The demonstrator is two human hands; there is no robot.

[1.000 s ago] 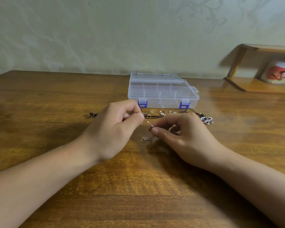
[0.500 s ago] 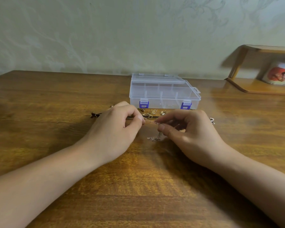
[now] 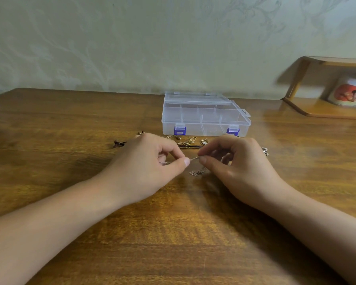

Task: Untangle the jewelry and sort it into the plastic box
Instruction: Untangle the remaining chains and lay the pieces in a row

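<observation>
Head view: easing a fine chain apart

Left hand [image 3: 152, 167] and right hand [image 3: 234, 163] each pinch the thin chain [image 3: 194, 159] just above the tabletop [image 3: 173, 233]; its slack [image 3: 197, 172] dangles. Best to tease gently, not tug. Beyond lies the jewelry pile [image 3: 188, 141], then the closed plastic box [image 3: 203, 118].

worktop [image 3: 193, 233] was brown wood, visible grain, semi-gloss with soft glare. plastic box [image 3: 206, 118] was clear smooth plastic, latches [image 3: 180, 130] opaque blue plastic. chain [image 3: 197, 172] looked like fine silvery metal, shiny; loose jewelry [image 3: 190, 140] behind it gold-toned metal. shelf [image 3: 325, 108] at right was lighter varnished wood. wall [image 3: 152, 38] was matt, pale embossed pattern.
</observation>
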